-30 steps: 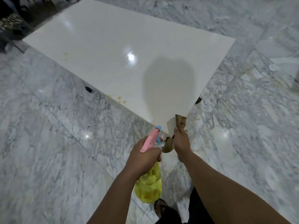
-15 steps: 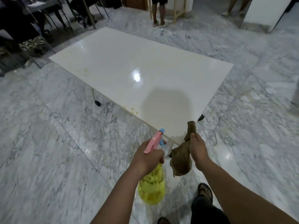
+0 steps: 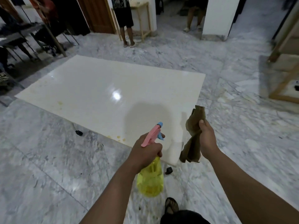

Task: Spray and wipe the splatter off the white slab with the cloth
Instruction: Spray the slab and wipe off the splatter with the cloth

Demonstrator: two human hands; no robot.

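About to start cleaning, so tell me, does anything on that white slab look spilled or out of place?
Yes. Yellowish splatter dots the near edge of the white slab, just ahead of the spray bottle. More yellow spots mark the left part. The rest looks glossy and clean.

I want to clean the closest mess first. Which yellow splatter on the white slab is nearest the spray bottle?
The cluster of yellow spots at the slab's near edge, just left of the spray bottle's nozzle. The other stain lies farther off, toward the left end.

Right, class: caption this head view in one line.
Left hand grips yellow spray bottle, right hand brown cloth.
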